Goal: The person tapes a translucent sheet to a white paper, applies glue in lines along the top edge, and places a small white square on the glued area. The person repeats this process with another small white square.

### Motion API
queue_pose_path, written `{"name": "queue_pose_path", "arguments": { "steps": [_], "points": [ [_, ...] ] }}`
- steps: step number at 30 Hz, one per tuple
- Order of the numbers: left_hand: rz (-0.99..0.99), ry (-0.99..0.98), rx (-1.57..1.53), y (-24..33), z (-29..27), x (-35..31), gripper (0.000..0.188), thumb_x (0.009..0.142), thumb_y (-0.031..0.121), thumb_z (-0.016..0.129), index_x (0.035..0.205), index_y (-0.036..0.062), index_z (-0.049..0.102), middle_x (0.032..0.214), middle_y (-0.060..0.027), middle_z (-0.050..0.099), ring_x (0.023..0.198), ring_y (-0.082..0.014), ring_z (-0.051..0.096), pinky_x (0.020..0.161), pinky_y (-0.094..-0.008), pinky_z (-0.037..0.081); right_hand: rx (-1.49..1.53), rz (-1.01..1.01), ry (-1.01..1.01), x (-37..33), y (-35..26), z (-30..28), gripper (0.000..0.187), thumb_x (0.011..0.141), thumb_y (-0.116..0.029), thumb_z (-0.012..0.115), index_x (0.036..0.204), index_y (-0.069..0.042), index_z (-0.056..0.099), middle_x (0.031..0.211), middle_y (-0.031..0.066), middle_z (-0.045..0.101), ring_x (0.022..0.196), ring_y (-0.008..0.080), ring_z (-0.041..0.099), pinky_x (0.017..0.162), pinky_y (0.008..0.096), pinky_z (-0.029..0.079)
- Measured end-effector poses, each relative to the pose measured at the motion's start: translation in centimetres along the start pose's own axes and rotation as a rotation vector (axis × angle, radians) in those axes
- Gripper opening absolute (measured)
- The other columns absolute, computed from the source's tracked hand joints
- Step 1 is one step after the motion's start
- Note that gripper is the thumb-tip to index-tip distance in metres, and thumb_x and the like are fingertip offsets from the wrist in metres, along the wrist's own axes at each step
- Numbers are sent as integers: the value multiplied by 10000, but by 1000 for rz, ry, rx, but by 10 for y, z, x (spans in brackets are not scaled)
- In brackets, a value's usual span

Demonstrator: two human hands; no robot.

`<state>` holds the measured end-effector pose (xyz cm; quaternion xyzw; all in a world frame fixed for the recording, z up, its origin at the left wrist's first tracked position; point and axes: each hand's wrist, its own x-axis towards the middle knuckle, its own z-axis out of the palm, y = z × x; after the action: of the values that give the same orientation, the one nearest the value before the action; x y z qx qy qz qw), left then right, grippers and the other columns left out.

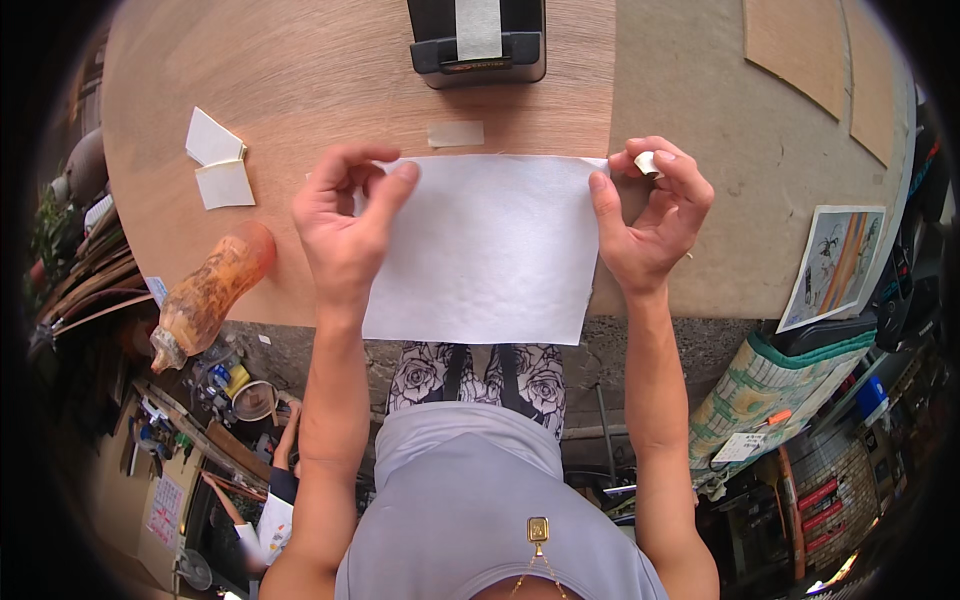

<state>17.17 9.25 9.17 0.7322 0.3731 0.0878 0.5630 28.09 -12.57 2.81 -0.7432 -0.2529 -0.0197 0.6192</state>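
Observation:
A white sheet of paper (480, 250) lies on the wooden table, its near edge hanging slightly past the table's front edge. Over its far left corner is my left hand (350, 225), fingers bent and thumb apart from them, holding nothing I can see. At the far right corner, my right hand (662, 220) has a small curled white scrap (646, 163) at its fingertips; the thumb is apart, close to the paper's edge. Beyond the paper, a pale strip of tape (455, 133) lies flat. Farther back stands a black box-like holder (480, 65) with a light strip down its middle.
Two white card pieces (222, 186) lie at left, near a mottled orange-brown bottle-shaped object (213, 290). A printed picture (835, 262) rests by the right edge, with brown boards (800, 45) behind. Below right hangs a green patterned cloth (770, 400). Another person (275, 515) is at lower left.

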Motion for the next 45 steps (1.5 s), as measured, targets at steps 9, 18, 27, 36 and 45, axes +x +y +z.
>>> {"name": "queue_pose_path", "arguments": {
  "steps": [9, 18, 27, 36, 45],
  "points": [
    [651, -183, 546, -7, -5, 35, 197, 776, -17, 735, 959, 55, 744, 894, -69, 643, 754, -176, 648, 634, -278, 527, 3, 0, 4, 1, -1, 0, 573, 733, 132, 715, 1199, -61, 443, 1105, 158, 578, 847, 160, 625, 739, 272, 508],
    [897, -235, 668, -18, -7, 51, 192, 739, 43, 765, 913, 111, 721, 889, -22, 636, 745, -168, 597, 631, -309, 460, 5, 4, 6, 1, -1, -1, 574, 732, 139, 710, 1199, -58, 440, 1105, 158, 577, 860, 164, 628, 736, 273, 512],
    [913, -137, 746, -16, 7, 49, 198, 767, 36, 714, 922, 99, 609, 861, -2, 621, 768, -195, 585, 690, -341, 392, 0, 3, 7, 1, -1, -1, 571, 738, 132, 710, 1202, -57, 435, 1110, 156, 574, 866, 165, 628, 729, 269, 507],
    [376, -48, 20, -18, -16, 17, 150, 928, -38, 570, 1035, 66, 557, 956, -64, 611, 842, -160, 585, 844, -278, 417, 19, 24, 27, 2, -2, 3, 574, 733, 133, 705, 1198, -61, 430, 1112, 151, 574, 875, 163, 629, 739, 271, 489],
    [116, 39, -347, -42, -75, -74, 76, 986, 132, 531, 1062, 137, 534, 1426, -162, 443, 1327, -317, 427, 1085, -455, 346, -170, 177, 80, -23, -29, -12, 582, 731, 105, 720, 1199, -79, 427, 1140, 148, 563, 902, 171, 623, 721, 264, 446]
  ]
}}
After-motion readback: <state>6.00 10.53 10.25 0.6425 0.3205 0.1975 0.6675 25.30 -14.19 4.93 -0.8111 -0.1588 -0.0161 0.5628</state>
